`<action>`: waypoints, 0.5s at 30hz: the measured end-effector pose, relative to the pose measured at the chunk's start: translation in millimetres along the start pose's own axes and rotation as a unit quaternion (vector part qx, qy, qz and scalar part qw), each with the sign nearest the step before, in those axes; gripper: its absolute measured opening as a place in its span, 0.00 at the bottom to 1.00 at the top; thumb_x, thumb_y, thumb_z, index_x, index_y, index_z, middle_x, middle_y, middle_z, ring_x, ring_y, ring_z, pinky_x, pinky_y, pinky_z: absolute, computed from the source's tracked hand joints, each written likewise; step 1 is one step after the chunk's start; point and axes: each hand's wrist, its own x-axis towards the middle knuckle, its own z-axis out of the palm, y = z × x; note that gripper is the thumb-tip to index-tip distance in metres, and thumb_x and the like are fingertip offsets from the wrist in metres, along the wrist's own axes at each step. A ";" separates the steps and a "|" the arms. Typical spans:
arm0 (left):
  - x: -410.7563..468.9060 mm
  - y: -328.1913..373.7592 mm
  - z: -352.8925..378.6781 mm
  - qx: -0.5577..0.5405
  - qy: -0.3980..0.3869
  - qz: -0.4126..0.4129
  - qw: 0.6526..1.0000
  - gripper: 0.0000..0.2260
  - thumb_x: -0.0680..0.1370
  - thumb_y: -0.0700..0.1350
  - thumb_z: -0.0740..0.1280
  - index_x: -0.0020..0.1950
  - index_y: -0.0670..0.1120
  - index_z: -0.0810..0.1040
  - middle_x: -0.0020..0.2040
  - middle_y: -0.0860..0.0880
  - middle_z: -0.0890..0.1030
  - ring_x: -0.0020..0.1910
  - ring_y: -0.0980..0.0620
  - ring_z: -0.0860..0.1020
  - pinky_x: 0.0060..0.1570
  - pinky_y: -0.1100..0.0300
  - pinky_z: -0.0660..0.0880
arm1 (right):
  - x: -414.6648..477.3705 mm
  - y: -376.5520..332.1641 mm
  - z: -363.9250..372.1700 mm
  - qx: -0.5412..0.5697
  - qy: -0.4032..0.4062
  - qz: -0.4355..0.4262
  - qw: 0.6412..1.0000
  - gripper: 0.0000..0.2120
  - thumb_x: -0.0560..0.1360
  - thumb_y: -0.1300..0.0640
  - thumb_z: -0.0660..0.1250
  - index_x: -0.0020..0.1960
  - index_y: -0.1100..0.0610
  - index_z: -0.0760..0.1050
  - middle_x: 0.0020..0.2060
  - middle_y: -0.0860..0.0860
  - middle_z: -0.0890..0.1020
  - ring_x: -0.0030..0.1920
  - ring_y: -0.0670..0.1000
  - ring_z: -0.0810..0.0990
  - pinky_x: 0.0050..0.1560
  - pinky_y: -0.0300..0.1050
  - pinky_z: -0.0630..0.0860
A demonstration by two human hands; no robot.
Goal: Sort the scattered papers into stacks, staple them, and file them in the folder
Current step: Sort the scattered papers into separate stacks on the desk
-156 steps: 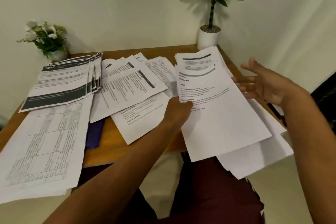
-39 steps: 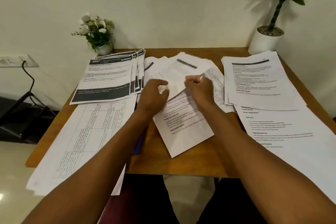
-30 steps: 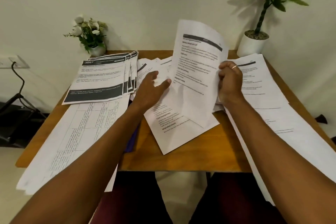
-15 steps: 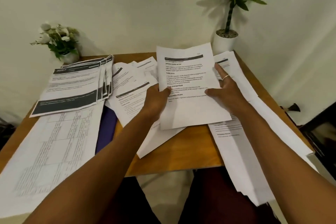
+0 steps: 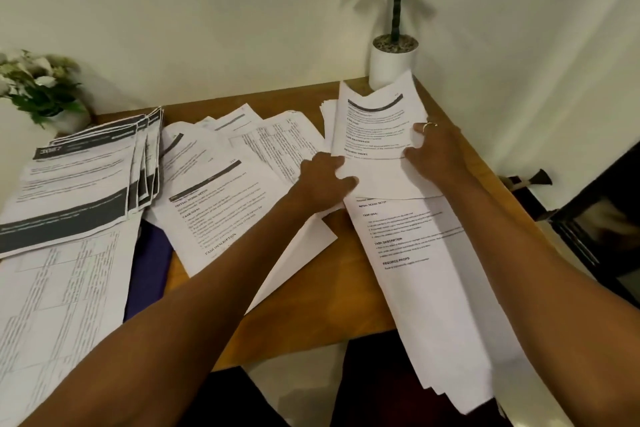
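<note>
A printed sheet [image 5: 375, 128] with a dark header bar lies bowed on top of the far-right stack [image 5: 327, 114]. My left hand [image 5: 323, 184] pinches its lower left corner and my right hand [image 5: 434, 152] grips its right edge. A second white stack [image 5: 433, 270] runs along the table's right side and hangs over the front edge. Loose sheets [image 5: 214, 204] are scattered in the middle. At the left lie a fanned stack with dark bands [image 5: 72, 191] and a table-printed sheet [image 5: 59, 305]. A purple folder [image 5: 149, 270] shows between the papers.
The wooden table [image 5: 349, 291] stands against a white wall. A white pot with a tall green plant [image 5: 393, 59] stands at the back right corner, and a small flower pot [image 5: 41, 94] at the back left. Dark furniture [image 5: 595, 229] is to the right of the table.
Both hands have carried the sheet from the middle of the table to the right and lowered it onto the far-right stack. The view has swung right.
</note>
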 end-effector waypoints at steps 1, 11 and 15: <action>1.9 0.6 3.2 0.081 -0.011 0.005 0.997 0.33 0.80 0.62 0.66 0.81 0.51 0.62 0.80 0.47 0.61 0.78 0.41 0.60 0.76 0.39 0.61 | -1.4 -1.1 2.5 -0.072 0.009 -0.004 0.997 0.26 0.78 0.55 0.71 0.74 0.57 0.71 0.76 0.55 0.66 0.76 0.58 0.63 0.73 0.51 0.61; -17.9 -27.9 4.8 0.127 0.078 0.013 0.989 0.30 0.79 0.66 0.64 0.78 0.56 0.66 0.83 0.48 0.53 0.81 0.41 0.52 0.75 0.35 0.54 | -59.2 -80.0 42.0 0.043 -0.034 -0.143 0.988 0.18 0.79 0.54 0.70 0.68 0.51 0.77 0.69 0.49 0.77 0.68 0.52 0.76 0.68 0.44 0.68; -56.8 -60.9 -27.2 0.150 0.184 -0.074 0.969 0.22 0.80 0.58 0.66 0.73 0.56 0.72 0.80 0.48 0.62 0.78 0.42 0.60 0.73 0.39 0.59 | -83.5 -118.8 67.3 0.056 -0.139 -0.132 0.980 0.22 0.80 0.49 0.69 0.72 0.50 0.73 0.71 0.50 0.76 0.68 0.54 0.77 0.66 0.48 0.74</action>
